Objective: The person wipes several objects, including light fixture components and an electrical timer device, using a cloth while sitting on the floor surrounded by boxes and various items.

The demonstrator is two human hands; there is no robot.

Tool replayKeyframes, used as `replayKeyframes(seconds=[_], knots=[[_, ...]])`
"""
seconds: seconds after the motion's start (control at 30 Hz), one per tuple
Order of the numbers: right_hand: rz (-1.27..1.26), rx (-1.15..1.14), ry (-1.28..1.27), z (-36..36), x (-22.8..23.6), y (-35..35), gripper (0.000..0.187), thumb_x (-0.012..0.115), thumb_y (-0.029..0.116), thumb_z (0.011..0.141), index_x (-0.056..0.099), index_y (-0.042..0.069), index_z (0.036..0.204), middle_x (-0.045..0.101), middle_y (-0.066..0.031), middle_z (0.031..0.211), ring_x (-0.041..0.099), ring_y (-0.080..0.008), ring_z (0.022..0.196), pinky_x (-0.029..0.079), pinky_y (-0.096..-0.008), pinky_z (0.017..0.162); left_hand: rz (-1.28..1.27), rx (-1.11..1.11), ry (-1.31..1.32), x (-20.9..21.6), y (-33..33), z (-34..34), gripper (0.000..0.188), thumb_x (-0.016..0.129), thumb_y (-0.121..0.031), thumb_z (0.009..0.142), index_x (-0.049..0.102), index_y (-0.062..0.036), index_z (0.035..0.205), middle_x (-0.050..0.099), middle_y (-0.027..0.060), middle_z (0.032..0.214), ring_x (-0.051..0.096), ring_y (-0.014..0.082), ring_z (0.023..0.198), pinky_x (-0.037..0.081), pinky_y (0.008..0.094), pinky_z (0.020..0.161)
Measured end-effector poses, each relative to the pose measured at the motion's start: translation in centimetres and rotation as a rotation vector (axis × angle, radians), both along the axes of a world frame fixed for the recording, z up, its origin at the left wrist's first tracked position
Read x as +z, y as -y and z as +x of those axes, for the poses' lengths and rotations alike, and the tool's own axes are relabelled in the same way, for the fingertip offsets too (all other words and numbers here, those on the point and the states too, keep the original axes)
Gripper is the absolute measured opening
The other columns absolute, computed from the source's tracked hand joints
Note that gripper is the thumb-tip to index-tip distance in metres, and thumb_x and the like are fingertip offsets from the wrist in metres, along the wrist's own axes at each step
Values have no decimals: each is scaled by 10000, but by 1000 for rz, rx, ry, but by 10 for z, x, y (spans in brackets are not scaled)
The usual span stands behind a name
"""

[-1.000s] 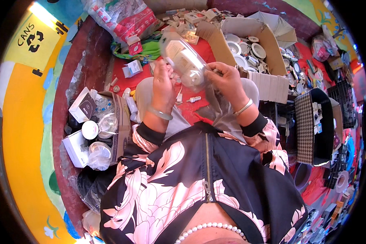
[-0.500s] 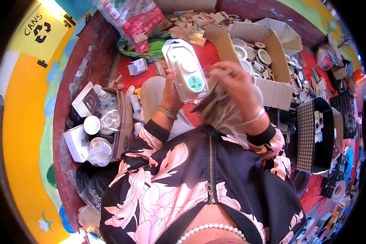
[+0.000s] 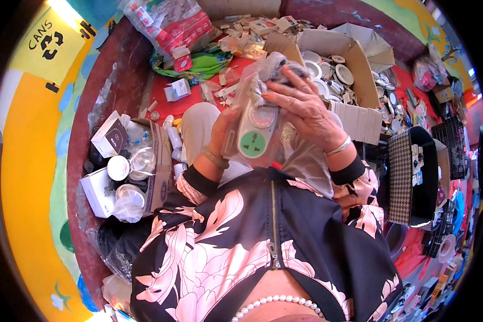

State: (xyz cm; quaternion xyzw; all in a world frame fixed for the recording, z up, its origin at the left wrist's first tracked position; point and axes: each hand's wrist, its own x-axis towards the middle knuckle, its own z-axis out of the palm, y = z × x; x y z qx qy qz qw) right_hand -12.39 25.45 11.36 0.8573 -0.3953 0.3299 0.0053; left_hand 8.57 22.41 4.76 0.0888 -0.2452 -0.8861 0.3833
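In front of my lap is a white plug-in timer socket with a dial and a green outlet face, inside a clear plastic blister pack. My left hand is closed on the pack's left edge. A crumpled grey cloth lies against the upper part of the pack. My right hand presses that cloth down, its fingers bent over it and pointing up to the left. The cloth hides the top of the pack.
Left stands an open cardboard box with white cups and small cartons. A larger carton of round white fittings stands ahead to the right, near a houndstooth bin. A green cloth bundle and small white box lie ahead.
The pack has turned its front toward me and come lower. My right hand has brought the grey cloth up from beside the pack onto its upper face.
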Motion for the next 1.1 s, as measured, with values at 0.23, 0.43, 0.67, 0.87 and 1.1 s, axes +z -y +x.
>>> replayKeyframes(seconds=[0.23,0.43,0.67,0.87,1.1], knots=[[-118,80,19,-8,13,3,401,621,120,712,617,230,1098,518,-23,1222,425,-292,1196,318,-430,938,37,-158,200,-2,4,22,443,481,-288,867,479,16,1190,548,137,1151,560,210,1020,445,332,886],[-199,88,-215,8,33,0,367,581,138,746,589,242,1098,531,-4,1185,466,-202,1156,311,-389,883,-248,-246,279,3,-2,0,425,506,-313,870,504,-18,1177,554,73,1113,538,154,998,430,290,878],[38,14,-90,-13,24,15,297,580,263,798,547,145,1068,592,-105,970,571,-296,871,461,-379,749,-505,-311,364,13,4,-5,529,531,-335,839,460,17,1227,557,66,1091,541,152,974,427,285,862],[65,-262,218,-44,1,32,252,552,285,870,586,35,886,534,-152,678,550,-259,602,436,-330,565,-599,-228,473,2,7,6,554,522,-295,812,435,42,1243,560,81,1108,549,157,981,427,285,861],[484,-122,1331,-93,-3,33,363,475,342,927,601,10,1004,606,-9,905,557,-83,808,463,-244,702,-200,-157,335,37,-5,17,520,500,-267,808,445,22,1237,561,97,1107,548,162,994,429,279,867]])
